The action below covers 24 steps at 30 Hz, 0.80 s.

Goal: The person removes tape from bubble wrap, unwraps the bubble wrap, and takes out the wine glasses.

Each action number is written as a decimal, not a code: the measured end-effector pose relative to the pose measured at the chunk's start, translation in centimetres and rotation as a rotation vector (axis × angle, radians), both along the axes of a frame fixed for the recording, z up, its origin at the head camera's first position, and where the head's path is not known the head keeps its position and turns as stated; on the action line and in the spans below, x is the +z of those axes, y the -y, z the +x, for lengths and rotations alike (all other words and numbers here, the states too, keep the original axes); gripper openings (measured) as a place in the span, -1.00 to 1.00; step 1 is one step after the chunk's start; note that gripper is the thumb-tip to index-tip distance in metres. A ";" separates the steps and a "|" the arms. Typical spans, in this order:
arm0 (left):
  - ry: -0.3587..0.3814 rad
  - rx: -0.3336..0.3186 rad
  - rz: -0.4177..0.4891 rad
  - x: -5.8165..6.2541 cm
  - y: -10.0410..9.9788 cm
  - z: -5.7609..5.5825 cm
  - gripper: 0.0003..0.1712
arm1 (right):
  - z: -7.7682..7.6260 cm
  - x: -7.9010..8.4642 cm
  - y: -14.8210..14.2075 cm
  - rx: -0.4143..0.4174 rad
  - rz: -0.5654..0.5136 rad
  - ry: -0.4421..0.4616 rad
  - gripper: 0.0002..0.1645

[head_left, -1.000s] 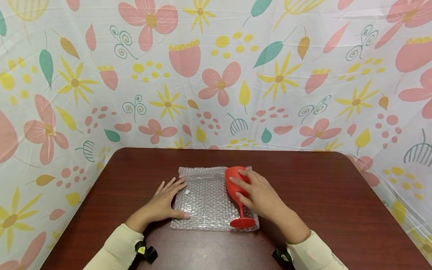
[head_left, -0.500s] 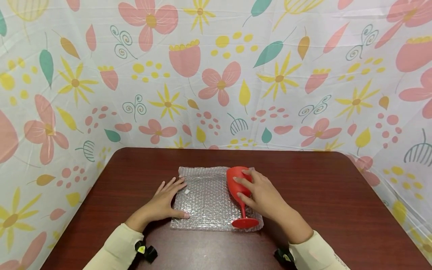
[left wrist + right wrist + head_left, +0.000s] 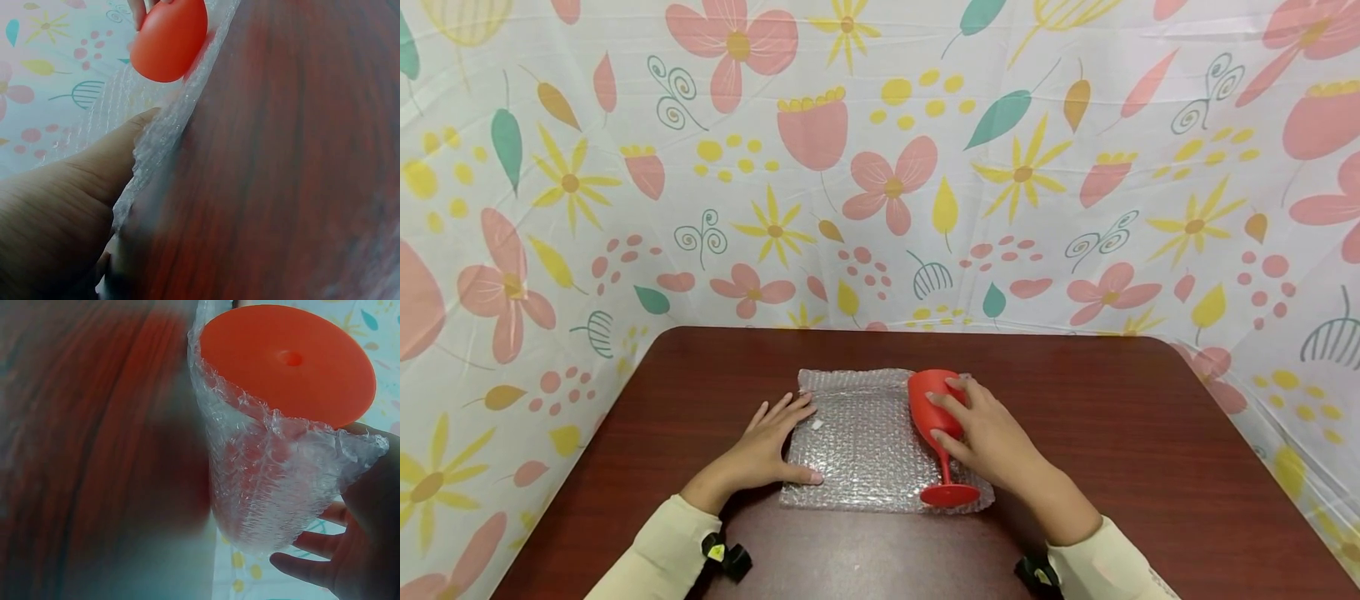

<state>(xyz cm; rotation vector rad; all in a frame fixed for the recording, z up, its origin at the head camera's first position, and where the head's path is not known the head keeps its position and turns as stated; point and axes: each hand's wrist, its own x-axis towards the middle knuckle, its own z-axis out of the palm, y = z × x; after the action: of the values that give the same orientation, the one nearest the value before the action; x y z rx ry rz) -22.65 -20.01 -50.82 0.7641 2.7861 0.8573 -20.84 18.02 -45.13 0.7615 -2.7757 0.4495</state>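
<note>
A red goblet [image 3: 931, 408] lies on its side on a sheet of bubble wrap [image 3: 868, 454], its foot toward the near edge. Curled fingers of my right hand [image 3: 1003, 437] hold the bowl from the right. In the right wrist view, the goblet's round foot [image 3: 294, 375] shows, with bubble wrap [image 3: 269, 481] curving up around the goblet's side. My left hand [image 3: 756, 450] rests with spread fingers on the sheet's left edge. The left wrist view shows the rounded red bowl [image 3: 170, 47] beyond the thumb and the wrap's near edge [image 3: 165, 140].
The sheet lies on a dark reddish-brown table [image 3: 1120, 433] with rounded far corners. A floral curtain [image 3: 880, 183] hangs behind and along both sides. A small white scrap [image 3: 817, 425] is on the wrap near my left fingers.
The goblet and my right hand have shifted slightly to the right. More of the wrap's right end shows lying further right. My left hand stays in place.
</note>
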 end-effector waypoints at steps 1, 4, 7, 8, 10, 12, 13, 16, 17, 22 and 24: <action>0.001 0.001 -0.003 0.0 0.0 0.0 0.30 | 0.0 0.0 0.0 -0.001 -0.003 0.002 -0.27; 0.004 -0.001 -0.004 0.0 0.0 0.0 0.30 | 0.1 0.0 -0.2 -0.009 -0.010 0.010 -0.28; 0.003 -0.002 -0.002 0.0 0.0 -0.1 0.30 | 0.2 -0.1 -0.3 -0.014 -0.014 0.017 -0.27; 0.001 -0.002 0.001 0.0 0.0 -0.1 0.29 | 0.2 -0.1 -0.4 -0.015 -0.015 0.018 -0.27; -0.002 -0.002 0.006 0.0 0.0 -0.1 0.28 | 0.2 -0.1 -0.4 -0.015 -0.015 0.018 -0.26; -0.005 -0.002 0.004 0.1 -0.1 0.0 0.28 | 0.2 -0.2 -0.5 -0.014 -0.018 0.012 -0.26; -0.007 -0.002 0.007 0.1 -0.1 0.0 0.28 | 0.2 -0.2 -0.6 -0.012 -0.020 0.009 -0.26; -0.014 -0.003 0.012 0.3 -0.1 0.1 0.28 | 0.2 -0.4 -0.7 -0.004 -0.021 -0.012 -0.25; -0.016 -0.003 0.013 0.3 -0.2 0.2 0.28 | 0.2 -0.4 -0.7 0.001 -0.019 -0.022 -0.25; -0.014 -0.004 0.008 0.4 -0.1 0.2 0.28 | 0.2 -0.4 -0.7 0.034 0.000 -0.061 -0.22; -0.013 -0.006 0.009 0.5 -0.1 0.2 0.28 | 0.3 -0.3 -0.6 0.029 0.009 -0.048 -0.20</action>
<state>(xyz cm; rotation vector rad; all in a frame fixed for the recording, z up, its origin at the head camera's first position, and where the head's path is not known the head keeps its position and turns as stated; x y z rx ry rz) -22.44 -19.89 -50.36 0.7822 2.7917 0.8672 -20.57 18.67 -45.42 0.8043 -2.7275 0.4190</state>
